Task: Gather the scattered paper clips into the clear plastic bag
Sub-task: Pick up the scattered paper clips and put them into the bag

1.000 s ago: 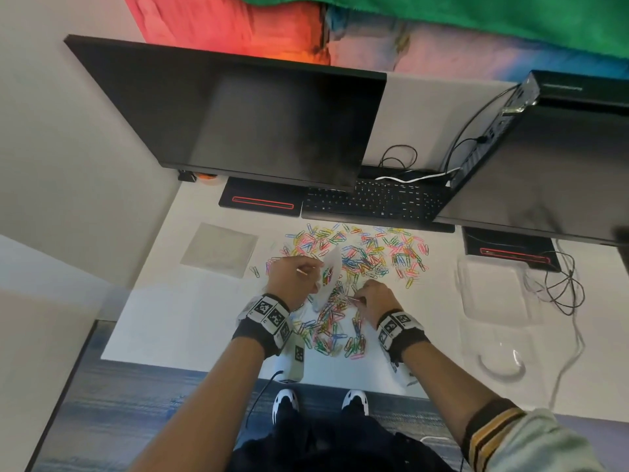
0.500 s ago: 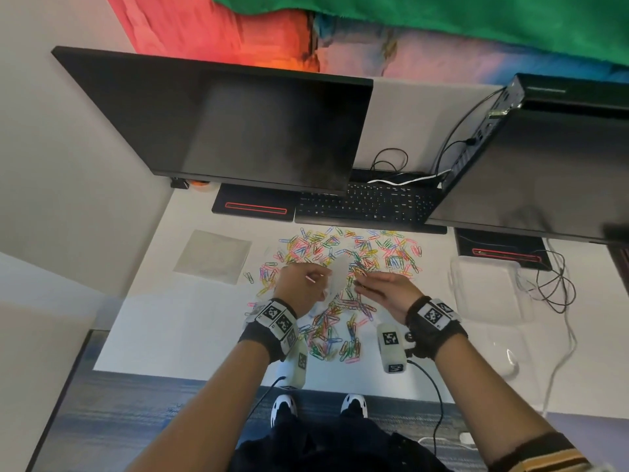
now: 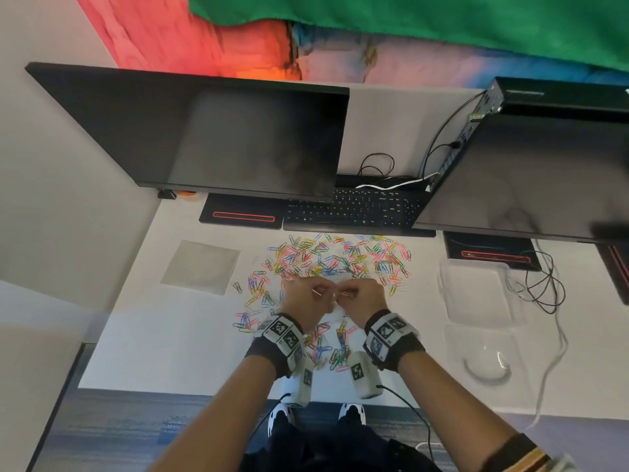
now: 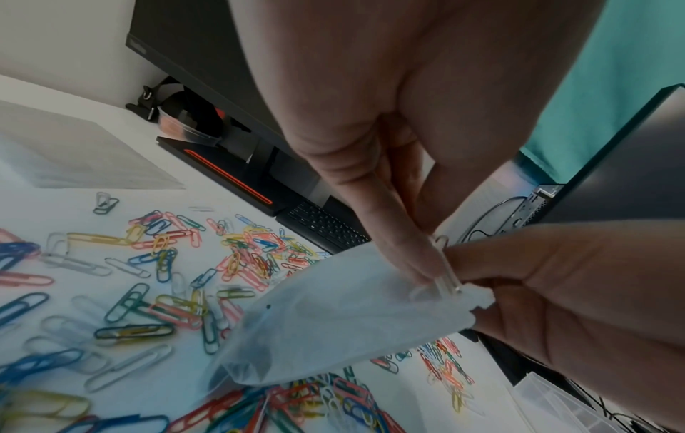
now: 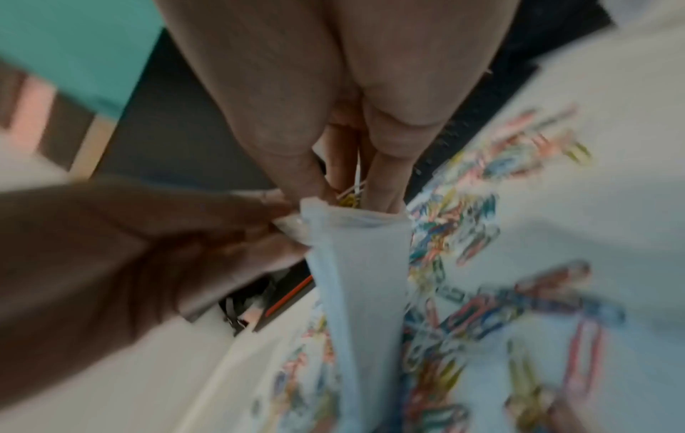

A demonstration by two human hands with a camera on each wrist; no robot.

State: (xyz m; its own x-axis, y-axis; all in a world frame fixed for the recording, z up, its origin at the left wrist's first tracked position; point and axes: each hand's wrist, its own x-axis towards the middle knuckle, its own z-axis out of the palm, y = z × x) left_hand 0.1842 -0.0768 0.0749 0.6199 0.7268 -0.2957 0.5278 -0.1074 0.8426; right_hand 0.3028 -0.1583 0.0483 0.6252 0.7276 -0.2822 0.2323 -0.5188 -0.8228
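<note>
Hanging straight down below both hands is the clear plastic bag (image 4: 344, 322), its long side up and down and its mouth right at the fingers. The left hand (image 3: 308, 303) pinches one edge of the mouth. The right hand (image 3: 360, 301) pinches some paper clips (image 5: 350, 194) just above the opening — the drop is straight down.

Left hand (image 3: 306, 303) and right hand (image 3: 361, 300) raised side by side, fingers curled, pinching
</note>
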